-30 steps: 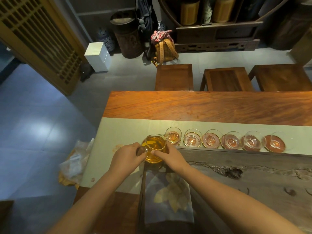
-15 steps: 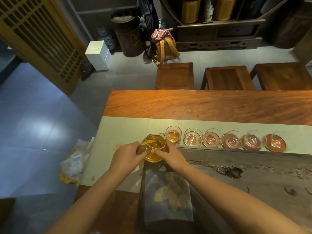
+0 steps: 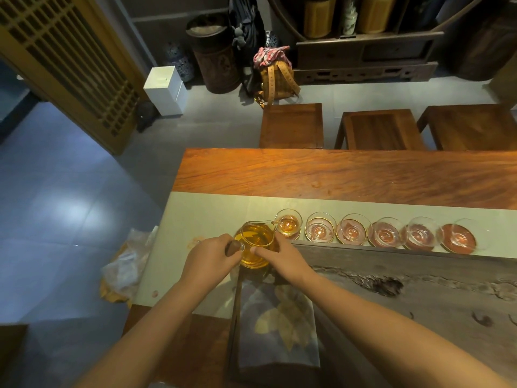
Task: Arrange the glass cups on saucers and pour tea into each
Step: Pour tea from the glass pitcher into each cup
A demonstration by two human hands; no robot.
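Head view: left hand [image 3: 208, 257] grips the handle of the amber-filled glass pitcher [image 3: 256, 245]; right hand [image 3: 282, 259] steadies its side, spout over the leftmost cup [image 3: 288, 224] of six along the counter [image 3: 335, 177]. Pose unchanged from earlier.

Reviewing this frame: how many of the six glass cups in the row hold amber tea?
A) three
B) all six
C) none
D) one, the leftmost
D. Only the leftmost cup holds amber tea, with the pitcher spout at its rim; the next cup and the four others to its right look empty. The left hand grips the pitcher's handle and the right hand touches its side.
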